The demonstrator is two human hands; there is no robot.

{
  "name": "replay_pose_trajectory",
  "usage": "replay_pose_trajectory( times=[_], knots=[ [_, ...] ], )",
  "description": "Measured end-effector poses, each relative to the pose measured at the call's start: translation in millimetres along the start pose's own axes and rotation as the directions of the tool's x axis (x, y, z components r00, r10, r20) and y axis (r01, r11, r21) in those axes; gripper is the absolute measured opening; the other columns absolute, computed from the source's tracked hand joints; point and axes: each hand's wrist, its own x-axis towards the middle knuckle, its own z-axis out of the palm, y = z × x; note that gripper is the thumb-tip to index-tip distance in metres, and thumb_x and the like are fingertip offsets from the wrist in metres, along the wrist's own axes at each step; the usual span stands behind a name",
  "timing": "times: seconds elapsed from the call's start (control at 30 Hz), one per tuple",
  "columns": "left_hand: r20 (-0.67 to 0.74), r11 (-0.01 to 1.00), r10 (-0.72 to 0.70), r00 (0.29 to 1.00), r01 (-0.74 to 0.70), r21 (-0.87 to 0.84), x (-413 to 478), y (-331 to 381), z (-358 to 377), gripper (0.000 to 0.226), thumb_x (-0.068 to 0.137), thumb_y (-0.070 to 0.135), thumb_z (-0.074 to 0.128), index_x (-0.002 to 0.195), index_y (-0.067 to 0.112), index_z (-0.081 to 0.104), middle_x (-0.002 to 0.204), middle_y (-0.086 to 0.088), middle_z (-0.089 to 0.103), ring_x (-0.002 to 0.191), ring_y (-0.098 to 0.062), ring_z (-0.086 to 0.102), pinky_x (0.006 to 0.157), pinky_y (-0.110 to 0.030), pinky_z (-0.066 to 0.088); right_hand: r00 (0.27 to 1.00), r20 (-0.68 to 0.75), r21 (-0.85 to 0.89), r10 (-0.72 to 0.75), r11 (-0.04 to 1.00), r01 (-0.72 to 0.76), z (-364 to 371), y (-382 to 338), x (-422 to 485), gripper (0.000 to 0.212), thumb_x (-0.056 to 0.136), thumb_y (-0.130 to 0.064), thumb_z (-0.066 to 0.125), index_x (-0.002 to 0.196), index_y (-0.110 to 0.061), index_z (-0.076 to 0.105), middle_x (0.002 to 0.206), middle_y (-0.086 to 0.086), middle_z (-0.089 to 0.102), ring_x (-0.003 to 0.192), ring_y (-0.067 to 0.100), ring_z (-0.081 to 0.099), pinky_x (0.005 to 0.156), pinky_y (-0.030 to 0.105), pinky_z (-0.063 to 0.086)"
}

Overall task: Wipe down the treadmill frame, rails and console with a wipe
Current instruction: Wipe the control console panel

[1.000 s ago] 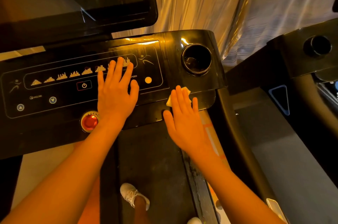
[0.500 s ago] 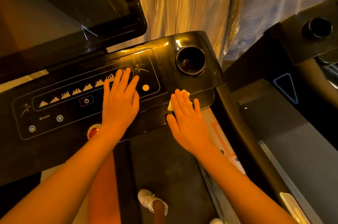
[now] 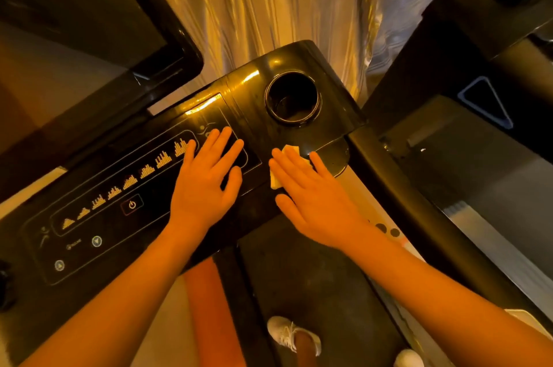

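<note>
Your right grip point(image 3: 314, 196): fingers straight and spread, palm down, pressing the wipe on the front edge of the console point(image 3: 254, 115). Wipe point(image 3: 291, 149): pale yellow, folded, mostly covered by that grip; one corner shows past the fingertips, one edge between forefinger and thumb. Your left grip point(image 3: 206, 184): fingers straight, holding nothing, flat on the control panel just beside the right grip, not touching it. Cup holder point(image 3: 293, 100): round, just beyond the right grip's fingertips. Power button point(image 3: 132, 204): left of the left grip. Side rail point(image 3: 404, 202): black, right of the right grip. Belt point(image 3: 314, 292): below both wrists, with a white shoe point(image 3: 288, 333) on it.
</note>
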Motion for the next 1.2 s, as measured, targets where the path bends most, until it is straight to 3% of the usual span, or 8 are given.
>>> replay_pose_trajectory(
  times=[0.1,0.23,0.4,0.57,0.73,0.9,1.07,1.2],
  knots=[
    [-0.002,1.0,-0.007,1.0,0.007,-0.007,-1,1,-1,0.049,0.103,0.033,0.044,0.15,0.021,0.047,0.162,-0.002,0.033,0.153,-0.019,0.021,0.126,-0.045,0.008,1.0,-0.011,-0.012,-0.004,1.0,0.003,-7,17,1,0.061,0.108,-0.048,0.014,0.163,-0.021,0.012,0.171,-0.002,0.004,0.155,0.012,-0.009,0.122,0.035,-0.019],
    [-0.001,1.0,-0.019,1.0,0.019,-0.015,0,1,-1,0.049,0.103,0.033,0.043,0.15,0.02,0.047,0.162,-0.002,0.033,0.153,-0.019,0.021,0.126,-0.048,0.01,0.988,-0.083,0.082,0.132,0.989,-0.125,-5,1,10,0.06,0.11,-0.045,0.02,0.163,-0.017,0.016,0.171,0.002,0.009,0.155,0.013,-0.009,0.12,0.03,-0.025],
    [0.004,1.0,-0.012,1.0,0.013,-0.028,-1,1,-1,0.049,0.103,0.032,0.044,0.149,0.018,0.048,0.161,-0.004,0.034,0.153,-0.02,0.023,0.126,-0.048,0.012,0.999,-0.018,0.016,-0.036,0.999,0.036,7,-7,-2,0.061,0.11,-0.047,0.023,0.163,-0.02,0.012,0.171,-0.001,0.004,0.157,0.015,-0.009,0.122,0.033,-0.022],
    [-0.002,0.999,-0.023,1.0,0.023,-0.024,-1,3,-1,0.049,0.103,0.032,0.045,0.15,0.019,0.047,0.161,-0.003,0.034,0.153,-0.02,0.022,0.126,-0.048,0.011,0.991,-0.068,0.06,0.112,0.992,-0.108,2,-1,-2,0.063,0.11,-0.049,0.023,0.164,-0.019,0.011,0.171,-0.001,0.002,0.157,0.015,-0.01,0.121,0.032,-0.023],
    [-0.003,1.0,-0.011,1.0,0.011,-0.027,-1,1,-1,0.048,0.103,0.031,0.045,0.149,0.017,0.048,0.162,-0.004,0.034,0.153,-0.022,0.024,0.126,-0.049,0.012,1.0,-0.003,0.012,-0.015,1.0,0.015,12,-8,-17,0.063,0.11,-0.049,0.023,0.163,-0.021,0.01,0.171,-0.002,-0.001,0.157,0.015,-0.012,0.122,0.034,-0.022],
    [0.003,0.999,-0.02,1.0,0.02,-0.032,-1,2,0,0.048,0.103,0.031,0.044,0.149,0.017,0.049,0.161,-0.005,0.035,0.153,-0.022,0.024,0.125,-0.052,0.014,0.972,-0.094,0.105,0.214,0.973,-0.204,7,0,-14,0.062,0.109,-0.045,0.026,0.164,-0.019,0.012,0.17,-0.003,-0.002,0.155,0.011,-0.015,0.119,0.028,-0.024],
    [-0.008,1.0,-0.009,1.0,0.009,-0.03,-2,2,-1,0.048,0.103,0.031,0.044,0.148,0.016,0.05,0.161,-0.006,0.036,0.152,-0.022,0.025,0.125,-0.048,0.012,0.997,-0.024,0.031,0.075,0.997,-0.075,16,-16,-22,0.064,0.109,-0.051,0.023,0.163,-0.02,0.008,0.17,-0.001,-0.003,0.157,0.015,-0.012,0.122,0.032,-0.023],
    [-0.012,0.999,-0.024,1.0,0.024,-0.032,-2,4,-1,0.048,0.103,0.031,0.045,0.149,0.018,0.049,0.161,-0.004,0.035,0.152,-0.019,0.023,0.126,-0.046,0.011,0.957,-0.075,0.03,0.28,0.96,-0.278,3,31,-28,0.065,0.108,-0.047,0.021,0.164,-0.017,0.012,0.172,0.002,0.006,0.158,0.017,-0.005,0.125,0.039,-0.011]
  ],
)
